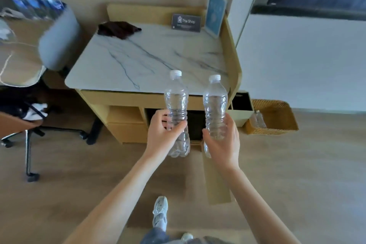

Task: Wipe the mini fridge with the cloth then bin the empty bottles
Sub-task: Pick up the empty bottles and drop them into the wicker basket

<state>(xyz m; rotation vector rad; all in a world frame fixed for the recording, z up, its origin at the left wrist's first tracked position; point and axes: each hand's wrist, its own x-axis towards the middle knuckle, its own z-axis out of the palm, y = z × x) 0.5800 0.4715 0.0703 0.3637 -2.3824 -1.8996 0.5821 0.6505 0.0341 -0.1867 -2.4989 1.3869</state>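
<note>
Left hand [161, 134]: grip clenched around the lower half of a clear ribbed plastic bottle [176, 105], white cap, upright. Right hand [223, 140]: grip wrapped likewise around a second clear bottle [214, 105], upright, apart from the first. Both are held before the front edge of the counter [150, 59], white marble-veined top, pale wood frame. Dark crumpled cloth [117, 29] at its rear left corner. Woven wicker basket [277, 117] on the floor, right, holding another bottle.

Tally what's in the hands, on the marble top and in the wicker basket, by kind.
Clear bottles in hand: 2, left hand bottle, right hand bottle
Bottles in wicker basket: 1
Dark cloths: 1
Sign cards: 2, dark, blue
Total: 6
</note>
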